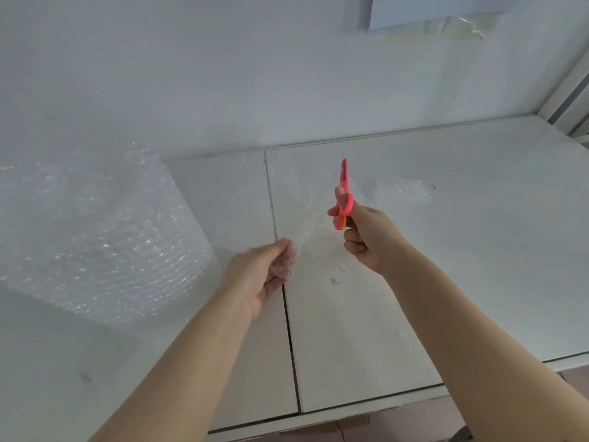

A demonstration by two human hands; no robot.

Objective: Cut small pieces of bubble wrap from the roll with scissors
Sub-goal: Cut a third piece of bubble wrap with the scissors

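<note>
Head view looks down on a white table (446,250), and both bare arms reach in from the bottom of the frame. Over on the left edge sits the big bubble wrap roll (95,237), resting on the tabletop, and a loose sheet (242,193) of it runs out toward the centre. Left hand (259,275), lower centre, has its fingers curled closed around the bunched edge of that sheet, lifting it up off the surface so it fans away toward the upper middle of the frame. Right hand (366,237), just to the right of centre, is wrapped around the pink scissors (344,196), thumb through one loop, blades together and pointing straight up toward the top of the frame. Scissors and sheet sit close, but whether the blades touch the plastic is hard to tell through the clear film. Further right of the scissors, a small cut piece (401,189) of bubble wrap lies flat on the table, well apart from the roll. Up in the top right, a pale sheet of paper (430,11) hangs on the wall (191,74).
</note>
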